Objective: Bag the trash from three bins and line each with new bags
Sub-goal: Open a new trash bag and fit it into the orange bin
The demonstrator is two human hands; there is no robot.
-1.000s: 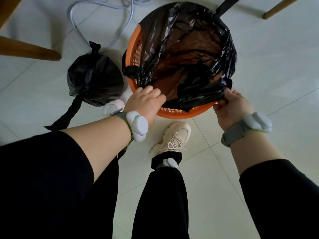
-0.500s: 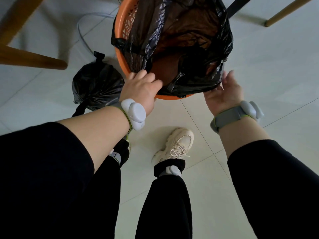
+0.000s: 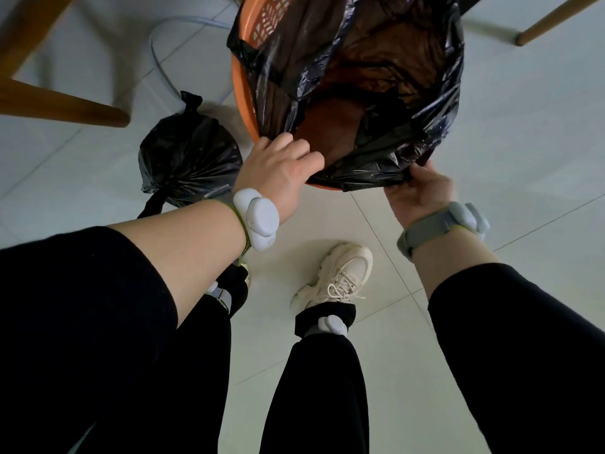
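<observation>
An orange plastic bin [image 3: 244,96] stands on the floor at the top middle, with a new black bag [image 3: 386,93] spread open inside it. My left hand [image 3: 278,172] rests on the bin's near-left rim, fingers curled over the bag's edge. My right hand [image 3: 419,188] pinches the bag's edge at the near-right rim and holds it folded over the outside. A tied, full black trash bag [image 3: 186,158] sits on the floor just left of the bin.
Wooden furniture legs cross the top left [image 3: 59,106] and top right [image 3: 550,21]. A pale hose [image 3: 157,57] loops on the tiled floor behind the tied bag. My feet, one in a cream sneaker [image 3: 340,276], stand just below the bin.
The view has tipped down, so the bin sits higher in frame. Both hands have worked the bag's edge lower over the near rim; my right hand has shifted to the near-right edge.
</observation>
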